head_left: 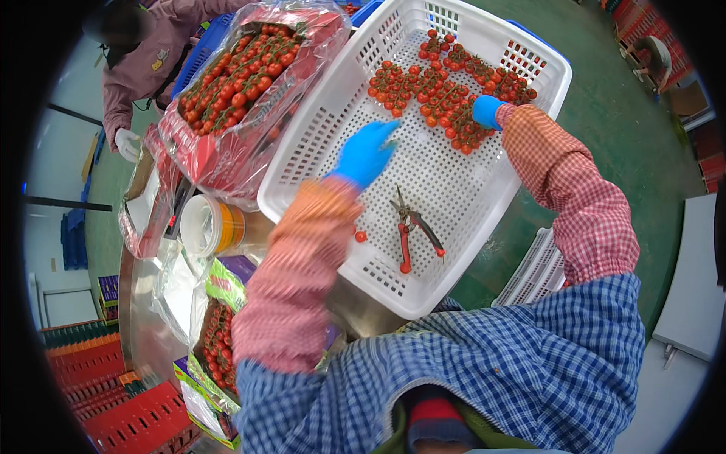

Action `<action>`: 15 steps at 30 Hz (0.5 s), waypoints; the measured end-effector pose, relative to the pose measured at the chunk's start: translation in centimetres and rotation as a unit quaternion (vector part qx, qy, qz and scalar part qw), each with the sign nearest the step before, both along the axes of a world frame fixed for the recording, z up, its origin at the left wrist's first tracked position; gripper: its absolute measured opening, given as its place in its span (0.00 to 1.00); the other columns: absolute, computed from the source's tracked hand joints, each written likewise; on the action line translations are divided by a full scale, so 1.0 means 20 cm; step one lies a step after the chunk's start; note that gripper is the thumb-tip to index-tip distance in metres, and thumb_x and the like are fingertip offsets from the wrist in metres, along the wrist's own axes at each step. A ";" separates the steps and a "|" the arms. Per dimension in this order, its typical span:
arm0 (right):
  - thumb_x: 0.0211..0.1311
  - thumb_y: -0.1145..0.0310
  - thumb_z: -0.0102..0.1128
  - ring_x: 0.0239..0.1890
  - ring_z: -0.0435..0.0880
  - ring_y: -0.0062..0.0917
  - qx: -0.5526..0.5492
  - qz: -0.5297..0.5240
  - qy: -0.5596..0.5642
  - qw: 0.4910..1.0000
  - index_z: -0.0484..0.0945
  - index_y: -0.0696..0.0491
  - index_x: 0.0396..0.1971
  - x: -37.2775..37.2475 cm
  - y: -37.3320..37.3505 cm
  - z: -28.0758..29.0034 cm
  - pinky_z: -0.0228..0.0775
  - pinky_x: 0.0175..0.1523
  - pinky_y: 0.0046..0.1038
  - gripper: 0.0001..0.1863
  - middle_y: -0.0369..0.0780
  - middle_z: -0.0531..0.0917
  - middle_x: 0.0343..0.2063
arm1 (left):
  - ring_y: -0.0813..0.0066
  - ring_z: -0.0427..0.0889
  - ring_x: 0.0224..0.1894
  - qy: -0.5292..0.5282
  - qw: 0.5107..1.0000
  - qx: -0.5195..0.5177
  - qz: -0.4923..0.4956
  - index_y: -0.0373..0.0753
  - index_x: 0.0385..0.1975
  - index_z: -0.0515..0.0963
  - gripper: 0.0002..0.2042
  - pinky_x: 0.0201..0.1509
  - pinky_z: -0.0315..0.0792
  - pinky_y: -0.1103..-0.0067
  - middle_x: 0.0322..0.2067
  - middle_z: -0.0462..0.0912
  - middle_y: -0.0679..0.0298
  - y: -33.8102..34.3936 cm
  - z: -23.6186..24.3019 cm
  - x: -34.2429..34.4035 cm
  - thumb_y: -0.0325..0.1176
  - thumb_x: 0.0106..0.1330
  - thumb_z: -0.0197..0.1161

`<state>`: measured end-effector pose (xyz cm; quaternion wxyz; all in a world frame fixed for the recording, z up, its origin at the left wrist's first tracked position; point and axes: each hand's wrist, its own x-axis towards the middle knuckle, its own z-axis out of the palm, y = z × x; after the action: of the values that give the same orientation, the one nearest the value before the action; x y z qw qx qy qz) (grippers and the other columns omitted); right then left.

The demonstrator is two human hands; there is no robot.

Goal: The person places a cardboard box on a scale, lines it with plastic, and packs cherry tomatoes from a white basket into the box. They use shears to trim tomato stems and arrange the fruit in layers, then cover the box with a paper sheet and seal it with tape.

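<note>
White perforated plastic basket (454,204): tilted on the steel worktop (147,318), its floor mostly bare.

Cherry tomatoes on the vine (446,91): red, some orange, in several clusters spread across the far end of the basket.

Left hand (365,153): blue glove, fingers loosely extended and released, holding nothing, hovering over the bare basket floor just short of the nearest tomato cluster. Pink checked sleeve behind it.

Right hand (486,111): blue glove, mostly hidden behind the wrist and resting at the right edge of the tomato clusters; whether it grips a vine or lies loose cannot be told. Red checked sleeve behind it.

Pruning snips (412,227): red handles, lying on the basket floor near the middle, blades shut, well apart from both hands.

Single loose tomato (361,236): on the basket floor beside the left sleeve.

Cardboard box with clear plastic liner (242,83): left of the basket, filled with red vine tomatoes.

Round tub with yellow side (212,225): on the worktop below that box.

Second, smaller box of tomatoes (218,348): at the near left, under the left arm.

Another person (144,68): in a pink jacket and white glove, at the far left beyond the large box.
</note>
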<state>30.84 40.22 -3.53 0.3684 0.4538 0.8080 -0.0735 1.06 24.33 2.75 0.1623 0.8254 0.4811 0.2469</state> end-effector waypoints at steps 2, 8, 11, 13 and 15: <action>0.48 0.69 0.60 0.38 0.80 0.37 -0.081 -0.233 0.192 0.950 0.81 0.53 0.33 0.04 -0.04 0.08 0.76 0.39 0.33 0.10 0.43 0.80 0.36 | 0.59 0.73 0.45 0.031 0.999 -0.014 0.016 0.46 0.54 0.66 0.22 0.48 0.69 0.69 0.43 0.72 0.56 0.26 -0.16 0.32 0.41 0.59 0.56; 0.53 0.54 0.54 0.39 0.80 0.37 0.063 -0.234 0.130 0.962 0.78 0.58 0.37 -0.11 -0.22 0.34 0.73 0.44 0.35 0.22 0.45 0.79 0.40 | 0.56 0.69 0.47 0.161 0.964 -0.018 0.211 0.49 0.50 0.68 0.24 0.44 0.70 0.64 0.44 0.68 0.59 0.40 -0.24 0.64 0.42 0.52 0.63; 0.52 0.49 0.52 0.40 0.80 0.36 0.007 -0.174 0.154 0.973 0.78 0.58 0.39 -0.25 -0.29 0.39 0.70 0.46 0.38 0.27 0.46 0.80 0.38 | 0.60 0.71 0.44 0.139 0.964 -0.005 0.228 0.47 0.43 0.71 0.19 0.42 0.70 0.66 0.40 0.70 0.58 0.29 -0.28 0.51 0.39 0.49 0.64; 0.52 0.49 0.52 0.44 0.77 0.36 -0.039 -0.182 0.156 0.970 0.76 0.57 0.43 -0.35 -0.34 0.35 0.68 0.49 0.38 0.27 0.46 0.78 0.43 | 0.61 0.75 0.39 0.098 0.961 -0.034 0.255 0.45 0.37 0.73 0.15 0.41 0.71 0.68 0.35 0.74 0.57 0.18 -0.38 0.39 0.37 0.48 0.63; 0.52 0.49 0.53 0.49 0.74 0.36 -0.030 -0.160 0.221 0.962 0.74 0.56 0.47 -0.44 -0.37 0.26 0.66 0.53 0.37 0.28 0.46 0.75 0.48 | 0.62 0.77 0.33 -0.057 0.929 -0.144 0.337 0.42 0.31 0.74 0.11 0.37 0.72 0.69 0.29 0.76 0.55 0.10 -0.44 0.25 0.35 0.48 0.61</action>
<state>21.99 32.74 1.66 0.1779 0.5384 0.7837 -0.2537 6.07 26.26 -6.13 0.2135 0.5672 0.7511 0.2618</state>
